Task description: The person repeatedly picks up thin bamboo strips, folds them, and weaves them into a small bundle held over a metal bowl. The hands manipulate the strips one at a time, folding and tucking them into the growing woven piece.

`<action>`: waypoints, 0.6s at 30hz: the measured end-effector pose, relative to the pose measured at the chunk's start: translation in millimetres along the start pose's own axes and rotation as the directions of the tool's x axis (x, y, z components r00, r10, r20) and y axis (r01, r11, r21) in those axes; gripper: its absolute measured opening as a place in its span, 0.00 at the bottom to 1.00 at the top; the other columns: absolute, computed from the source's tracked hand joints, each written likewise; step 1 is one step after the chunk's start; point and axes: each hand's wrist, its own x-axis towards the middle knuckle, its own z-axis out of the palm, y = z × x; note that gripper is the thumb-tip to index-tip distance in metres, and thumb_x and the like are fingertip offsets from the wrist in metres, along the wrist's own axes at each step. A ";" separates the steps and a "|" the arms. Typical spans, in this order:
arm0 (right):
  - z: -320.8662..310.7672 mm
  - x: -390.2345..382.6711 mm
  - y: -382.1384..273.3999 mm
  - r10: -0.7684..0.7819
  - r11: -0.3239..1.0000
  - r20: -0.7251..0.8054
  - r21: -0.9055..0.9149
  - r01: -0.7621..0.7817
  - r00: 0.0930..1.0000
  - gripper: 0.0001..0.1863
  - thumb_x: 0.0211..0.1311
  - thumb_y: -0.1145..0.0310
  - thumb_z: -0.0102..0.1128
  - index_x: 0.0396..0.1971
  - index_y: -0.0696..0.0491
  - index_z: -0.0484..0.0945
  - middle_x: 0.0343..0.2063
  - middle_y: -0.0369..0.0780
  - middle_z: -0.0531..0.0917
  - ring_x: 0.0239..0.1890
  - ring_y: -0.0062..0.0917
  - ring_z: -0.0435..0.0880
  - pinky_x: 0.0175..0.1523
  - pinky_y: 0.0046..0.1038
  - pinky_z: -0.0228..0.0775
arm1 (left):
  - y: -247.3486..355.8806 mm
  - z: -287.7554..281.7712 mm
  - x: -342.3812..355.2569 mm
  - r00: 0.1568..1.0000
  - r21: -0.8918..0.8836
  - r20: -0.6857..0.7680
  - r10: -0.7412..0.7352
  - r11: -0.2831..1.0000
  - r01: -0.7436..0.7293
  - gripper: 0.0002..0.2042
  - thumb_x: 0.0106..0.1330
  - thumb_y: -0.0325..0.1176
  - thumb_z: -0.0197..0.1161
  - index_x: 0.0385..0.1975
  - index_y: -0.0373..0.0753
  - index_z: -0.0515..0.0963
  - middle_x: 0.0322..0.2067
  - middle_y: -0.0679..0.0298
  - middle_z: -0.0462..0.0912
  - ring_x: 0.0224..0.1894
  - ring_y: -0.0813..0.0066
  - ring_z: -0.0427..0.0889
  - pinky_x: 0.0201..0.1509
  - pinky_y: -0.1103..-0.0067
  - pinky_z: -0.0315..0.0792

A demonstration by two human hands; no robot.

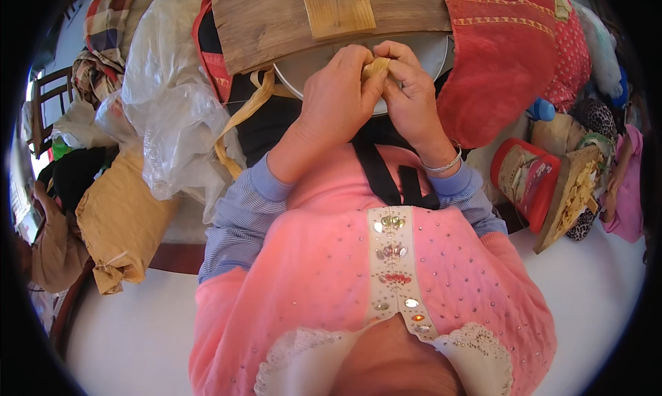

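Observation:
My left hand (pixel 334 96) and my right hand (pixel 412 99) meet above a pale metal basin (pixel 434 58), fingers closed on a small piece of yellowish flat strip (pixel 378 67) between them. A longer strip (pixel 248 113) hangs down at the left, beside my left forearm; whether it connects to the held piece is hidden. Just beyond my hands, a wooden board (pixel 258 27) lies across the basin, with a lighter wooden block (pixel 338 10) on it.
Clear plastic bags (pixel 169 127) and a brown sack (pixel 121 217) are at left. Red quilted cloth (pixel 496 58), a blue bottle cap (pixel 543 108) and a red-rimmed container (pixel 510 179) are at right. People appear at the left edge (pixel 58 244) and right edge (pixel 624 189).

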 end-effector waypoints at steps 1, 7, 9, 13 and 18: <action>-1.1 0.3 2.2 -0.062 0.996 -0.014 -0.068 0.061 0.998 0.06 0.57 0.82 0.56 0.33 0.62 0.80 0.42 0.38 0.74 0.41 0.20 0.76 0.46 0.21 0.71 | -2.6 4.2 3.1 1.000 -0.007 -0.013 -0.028 1.000 0.028 0.09 0.63 0.34 0.59 0.36 0.37 0.71 0.29 0.53 0.78 0.32 0.51 0.79 0.31 0.66 0.73; -4.7 9.0 5.1 -0.170 0.985 -0.151 -0.063 0.162 0.974 0.03 0.57 0.80 0.59 0.31 0.62 0.80 0.41 0.38 0.74 0.39 0.18 0.75 0.44 0.20 0.70 | -20.4 5.2 -7.5 0.897 -0.710 0.300 -0.325 0.553 0.437 0.09 0.70 0.34 0.53 0.36 0.33 0.72 0.20 0.58 0.76 0.21 0.77 0.74 0.27 0.75 0.70; -7.0 11.3 15.1 -0.046 0.979 -0.266 0.178 0.096 0.963 0.02 0.58 0.79 0.59 0.30 0.62 0.80 0.41 0.37 0.74 0.39 0.18 0.74 0.44 0.20 0.69 | -27.6 -2.9 -29.9 0.859 -0.684 0.395 -0.327 0.519 0.512 0.07 0.69 0.32 0.54 0.35 0.34 0.73 0.20 0.58 0.75 0.21 0.75 0.74 0.26 0.75 0.69; -11.4 -1.1 23.8 0.099 0.964 -0.006 0.247 -0.094 0.995 0.09 0.62 0.75 0.58 0.42 0.59 0.79 0.49 0.37 0.73 0.46 0.20 0.75 0.51 0.21 0.69 | -41.9 -15.2 -46.6 0.998 0.008 -0.050 0.024 1.000 -0.024 0.04 0.66 0.29 0.58 0.34 0.36 0.76 0.20 0.59 0.73 0.18 0.68 0.72 0.23 0.73 0.66; -45.2 24.2 -1.4 -0.213 0.905 0.089 -0.356 0.231 0.973 0.14 0.63 0.63 0.60 0.44 0.56 0.78 0.46 0.42 0.78 0.46 0.26 0.77 0.51 0.25 0.69 | -29.0 -28.3 -27.2 0.931 0.333 -0.030 0.363 0.882 -0.333 0.06 0.58 0.26 0.63 0.34 0.37 0.76 0.22 0.59 0.72 0.25 0.59 0.75 0.26 0.70 0.67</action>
